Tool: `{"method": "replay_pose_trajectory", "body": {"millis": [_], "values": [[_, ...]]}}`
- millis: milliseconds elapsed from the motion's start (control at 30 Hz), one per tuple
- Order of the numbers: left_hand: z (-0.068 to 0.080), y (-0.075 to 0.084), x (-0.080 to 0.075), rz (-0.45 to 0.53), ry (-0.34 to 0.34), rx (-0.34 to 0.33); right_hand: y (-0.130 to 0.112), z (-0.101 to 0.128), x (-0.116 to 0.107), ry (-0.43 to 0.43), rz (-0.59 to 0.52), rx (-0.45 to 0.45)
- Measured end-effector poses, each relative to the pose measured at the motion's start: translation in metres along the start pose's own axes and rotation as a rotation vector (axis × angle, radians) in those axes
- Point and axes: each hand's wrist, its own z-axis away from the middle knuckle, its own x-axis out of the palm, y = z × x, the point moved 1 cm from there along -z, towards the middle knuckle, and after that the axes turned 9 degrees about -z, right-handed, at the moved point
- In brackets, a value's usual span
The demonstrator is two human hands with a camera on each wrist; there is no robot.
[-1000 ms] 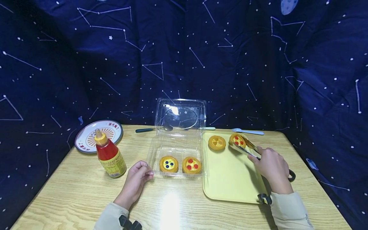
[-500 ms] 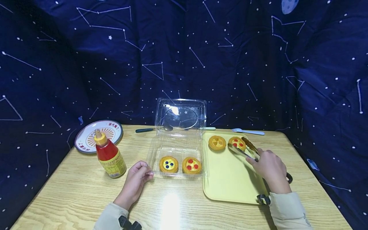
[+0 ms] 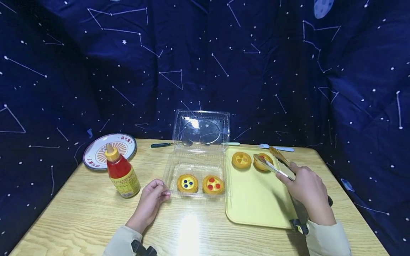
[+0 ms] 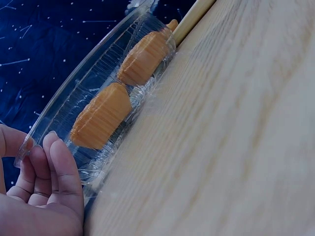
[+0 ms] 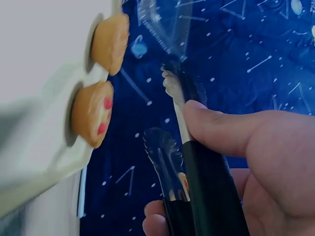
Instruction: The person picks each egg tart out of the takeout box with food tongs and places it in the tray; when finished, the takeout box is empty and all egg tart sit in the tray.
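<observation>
Landmark: pale yellow rectangular plastic tray [image 3: 256, 199], lying flat on the light wood-grain table [image 3: 80, 213].

Right hand [image 3: 305, 190]: over the tray's right edge, fingers and thumb curled round the black handles of a pair of metal tongs [image 3: 275, 161]. Tong arms stand apart at the tips, above the tray's far right corner. One tip crosses over the round orange tart with red dots [image 3: 262, 161] as the head view shows it; contact cannot be confirmed. In the right wrist view the tong tips are clear of that tart, with a gap between.

The red-dotted tart sits on the tray's far end. Just to its left, on the same tray: a plain round orange tart [image 3: 241, 159].

Left hand [image 3: 150, 202]: on the table, left of the tray, fingers curled, fingertips [image 4: 59, 162] pressed against the near left corner of a clear plastic clamshell box [image 3: 195, 167], thumb on the rim.

Box touches the tray's left edge, lid standing up at the back. Inside, near wall: tart with blue dots [image 3: 187, 182], tart with red dots on yellow [image 3: 213, 184], side by side.

Further left of the tray: red squeeze bottle with yellow cap [image 3: 121, 172], upright.
</observation>
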Motion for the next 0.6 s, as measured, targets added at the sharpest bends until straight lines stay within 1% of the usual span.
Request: {"method": "replay_pose_trajectory", "body": {"millis": [100, 333, 600], "values": [[0.000, 0.000, 0.000, 0.001, -0.003, 0.001, -0.011, 0.005, 0.000, 0.036, -0.016, -0.049], [0.002, 0.000, 0.000, -0.004, 0.007, -0.007, -0.035, 0.015, 0.007, 0.156, -0.042, -0.209], [0.000, 0.000, 0.000, 0.001, -0.001, 0.002, -0.061, 0.021, 0.018, 0.178, -0.047, -0.283]]}}
